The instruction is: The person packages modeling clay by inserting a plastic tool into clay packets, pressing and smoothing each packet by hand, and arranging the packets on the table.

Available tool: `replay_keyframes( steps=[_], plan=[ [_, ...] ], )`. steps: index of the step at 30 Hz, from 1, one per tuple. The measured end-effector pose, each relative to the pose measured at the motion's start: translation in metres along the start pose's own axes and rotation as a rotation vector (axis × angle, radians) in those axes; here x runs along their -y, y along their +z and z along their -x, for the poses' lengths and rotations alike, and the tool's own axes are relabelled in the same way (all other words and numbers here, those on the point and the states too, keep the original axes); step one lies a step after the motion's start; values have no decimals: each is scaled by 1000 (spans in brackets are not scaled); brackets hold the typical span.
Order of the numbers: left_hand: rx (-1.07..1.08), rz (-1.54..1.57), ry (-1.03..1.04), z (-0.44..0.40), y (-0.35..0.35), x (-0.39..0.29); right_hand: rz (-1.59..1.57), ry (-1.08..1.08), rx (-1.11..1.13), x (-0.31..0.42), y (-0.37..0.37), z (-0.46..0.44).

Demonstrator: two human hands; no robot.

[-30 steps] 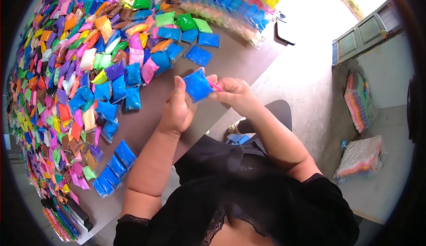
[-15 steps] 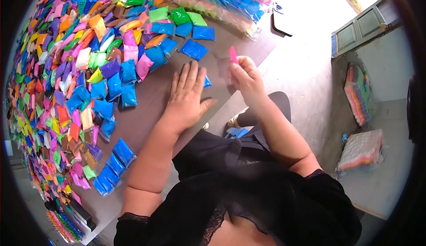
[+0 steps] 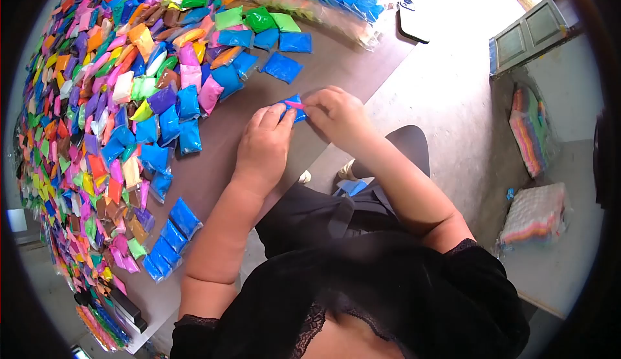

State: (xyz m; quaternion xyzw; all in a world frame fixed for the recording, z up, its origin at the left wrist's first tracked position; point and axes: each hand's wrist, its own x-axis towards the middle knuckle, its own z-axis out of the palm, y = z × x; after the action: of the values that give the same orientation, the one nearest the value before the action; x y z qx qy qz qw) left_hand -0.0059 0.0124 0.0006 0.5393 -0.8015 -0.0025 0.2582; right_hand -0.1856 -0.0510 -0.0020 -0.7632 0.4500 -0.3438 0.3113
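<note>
A small blue packet [image 3: 299,114] in clear plastic lies on the table between my two hands. My left hand [image 3: 264,140] has its fingers bent together at the packet's left edge and holds it there. Pinched in the fingers of my right hand [image 3: 337,114] is a small flat pink piece [image 3: 294,105], which lies across the top of the blue packet. My fingertips partly hide both the packet and the pink piece.
A large heap of colourful packets [image 3: 97,100] covers the table's left side. Several blue packets [image 3: 173,236] sit in a row near my left forearm. Bagged packets [image 3: 317,3] and a phone [image 3: 412,22] lie at the far end. The table edge [image 3: 321,153] runs beneath my right wrist.
My right hand has come down and left, bringing the pink piece from the air onto the blue packet. My left hand, flat and spread before, has curled its fingers at the packet.
</note>
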Motion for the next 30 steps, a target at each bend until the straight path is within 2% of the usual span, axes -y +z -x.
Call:
replay_keyframes(
  steps=[2,6,8,11,13,15,17,19,23,25,28,30],
  plan=[
    [-2,8,-4,0,2,1,142,-127,-41,2,4,-3],
    [-5,30,7,2,-1,1,283,-120,-28,-2,-1,-12],
    [-6,45,15,0,-4,3,311,-30,-86,-9,-5,-17],
    [-5,67,13,0,-4,3,225,-127,-81,1,-9,-12],
    [-16,52,13,0,-4,3,227,-101,-19,10,-6,-10],
    [-7,53,14,0,-4,3,412,-92,-42,-6,0,-16],
    [0,48,14,-1,-5,4,301,-46,-58,-8,-6,-20],
    [2,48,6,1,-3,3,186,-138,-15,0,-13,-19],
    [-1,45,-7,1,-2,3,309,-120,31,-3,-6,-17],
    [17,36,6,1,-3,3,376,-157,-60,-13,-3,-21],
    [12,36,7,2,-3,3,243,-217,-30,-1,-8,-16],
    [5,37,11,2,-2,3,304,-199,-21,-4,-3,-16]
  ],
)
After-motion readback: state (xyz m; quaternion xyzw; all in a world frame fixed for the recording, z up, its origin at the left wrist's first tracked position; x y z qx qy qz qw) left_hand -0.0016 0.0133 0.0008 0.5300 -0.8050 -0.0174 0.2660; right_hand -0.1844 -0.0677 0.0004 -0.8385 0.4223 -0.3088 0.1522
